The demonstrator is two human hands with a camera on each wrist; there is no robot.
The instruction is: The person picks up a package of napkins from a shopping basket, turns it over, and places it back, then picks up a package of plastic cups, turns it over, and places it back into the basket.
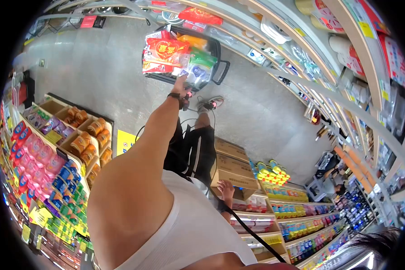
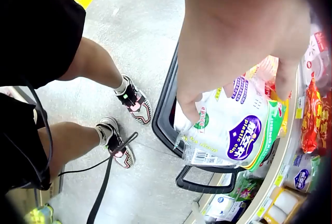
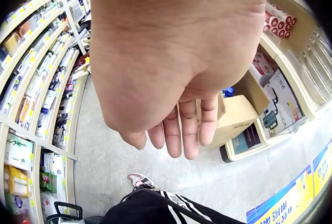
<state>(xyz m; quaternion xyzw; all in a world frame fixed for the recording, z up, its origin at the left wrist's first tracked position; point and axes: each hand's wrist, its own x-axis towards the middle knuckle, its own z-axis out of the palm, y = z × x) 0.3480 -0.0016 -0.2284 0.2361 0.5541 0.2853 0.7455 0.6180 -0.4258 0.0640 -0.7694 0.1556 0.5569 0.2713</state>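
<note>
My left hand (image 1: 181, 83) reaches down into a black shopping basket (image 1: 217, 49) on the floor. In the left wrist view the left hand (image 2: 241, 42) grips a clear pack of plastic cups (image 2: 223, 130) with a purple label and green edge, its thumb and fingers spread across the top. Red bags with gold print (image 1: 166, 49) lie beside the pack. An orange packet (image 1: 192, 41) sits behind them. My right hand (image 1: 227, 190) hangs at my side, holding nothing. In the right wrist view, the right hand (image 3: 176, 78) has its fingers loosely extended.
Shelves of packaged goods (image 1: 297, 76) run along one side of the aisle. A display stand (image 1: 60, 121) with jars and pink bottles stands opposite. Cardboard boxes (image 1: 231, 164) sit near my legs. The basket's handle (image 2: 207, 187) sticks out towards my shoes (image 2: 132, 104).
</note>
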